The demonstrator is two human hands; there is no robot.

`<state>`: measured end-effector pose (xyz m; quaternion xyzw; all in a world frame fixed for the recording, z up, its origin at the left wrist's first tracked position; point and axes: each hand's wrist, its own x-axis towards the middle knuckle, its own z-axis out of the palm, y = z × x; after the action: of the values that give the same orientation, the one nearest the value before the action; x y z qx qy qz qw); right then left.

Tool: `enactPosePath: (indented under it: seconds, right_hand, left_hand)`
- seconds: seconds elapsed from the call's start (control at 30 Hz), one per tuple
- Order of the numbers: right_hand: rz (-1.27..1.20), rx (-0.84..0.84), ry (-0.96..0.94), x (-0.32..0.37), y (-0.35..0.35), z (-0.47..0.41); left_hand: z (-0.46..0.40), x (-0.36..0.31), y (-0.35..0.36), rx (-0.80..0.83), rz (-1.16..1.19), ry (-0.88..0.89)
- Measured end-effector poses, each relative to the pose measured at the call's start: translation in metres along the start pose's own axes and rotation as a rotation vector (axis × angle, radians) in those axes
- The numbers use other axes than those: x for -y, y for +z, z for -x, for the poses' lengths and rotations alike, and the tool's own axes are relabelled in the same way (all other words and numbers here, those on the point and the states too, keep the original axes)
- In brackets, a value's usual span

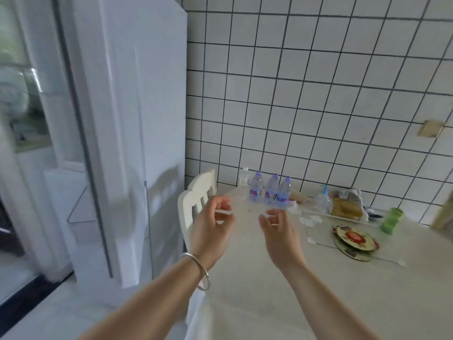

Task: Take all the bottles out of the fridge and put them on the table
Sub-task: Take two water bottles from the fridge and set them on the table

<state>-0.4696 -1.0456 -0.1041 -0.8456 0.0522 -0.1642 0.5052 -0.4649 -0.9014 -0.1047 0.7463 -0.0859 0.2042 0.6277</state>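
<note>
White-tiled wall (318, 94), cream table (269, 290), three bottles (270, 190), fridge (127, 119)

Three purple-capped bottles (270, 191), one clear bottle (244, 177), one pump bottle (323, 198), two hands (245, 227).

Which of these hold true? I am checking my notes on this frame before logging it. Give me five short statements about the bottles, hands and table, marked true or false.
1. Three purple-capped bottles stand upright in a row on the table. True.
2. The left hand holds a bottle. False: its fingers are loosely curled and hold nothing.
3. The right hand is also empty. True.
4. The green container stands left of the bottles. False: it stands to their right, near the patterned plate.
5. A white chair stands between the table and the fridge. True.
</note>
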Motion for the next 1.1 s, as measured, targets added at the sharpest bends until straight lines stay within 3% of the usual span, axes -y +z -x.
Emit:
enactPosePath:
  seconds: [0.23,0.67,0.87,1.1]
  right_hand:
    - [0.061,0.061,-0.090,0.048,0.030,0.083]
    - [-0.016,0.394,-0.310,0.154,0.140,0.160]
    - [-0.138,0.477,-0.294,0.198,0.239,0.185]
    - [-0.148,0.366,-0.213,0.270,0.361,0.143]
  left_hand:
    - [0.054,-0.028,-0.086,-0.036,-0.019,0.066]
    - [0.081,-0.020,-0.252,-0.372,-0.028,0.009]
    - [0.059,0.016,-0.336,-0.342,-0.021,-0.032]
    - [-0.016,0.047,-0.448,-0.276,-0.061,-0.019]
